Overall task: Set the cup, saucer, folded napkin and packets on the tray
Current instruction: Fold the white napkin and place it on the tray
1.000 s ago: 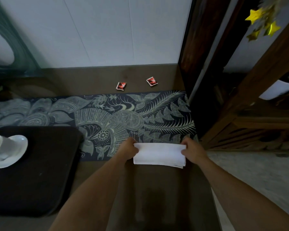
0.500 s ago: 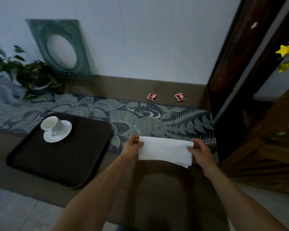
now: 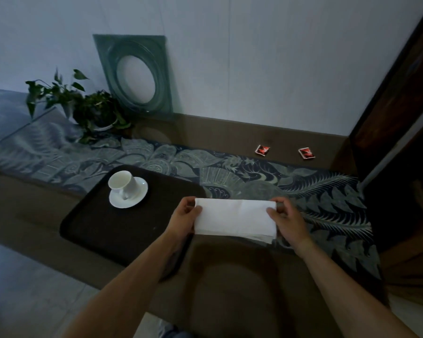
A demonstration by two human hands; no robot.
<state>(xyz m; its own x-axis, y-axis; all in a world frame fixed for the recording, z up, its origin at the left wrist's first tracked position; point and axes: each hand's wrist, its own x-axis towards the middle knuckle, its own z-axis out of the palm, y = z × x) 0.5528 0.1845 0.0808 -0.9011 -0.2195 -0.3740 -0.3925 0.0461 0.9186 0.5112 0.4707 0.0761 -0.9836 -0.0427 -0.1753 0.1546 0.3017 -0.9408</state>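
A folded white napkin (image 3: 233,217) is held flat between both hands, just right of the dark tray (image 3: 103,228). My left hand (image 3: 183,217) pinches its left end and my right hand (image 3: 287,219) pinches its right end. On the tray's far part a white cup (image 3: 122,184) stands on a white saucer (image 3: 138,198). Two small red packets (image 3: 262,150) (image 3: 306,152) lie on the brown counter near the wall, beyond the patterned runner (image 3: 254,174).
A potted plant (image 3: 88,111) and a green square frame with a round opening (image 3: 134,74) stand at the back left against the wall. A dark wooden cabinet (image 3: 401,118) rises on the right. Pale floor shows below the counter edge at the left.
The view has swung left and up, so the tray, cup and plant come further into sight. Both hands have carried the napkin left, closer to the tray's right edge.
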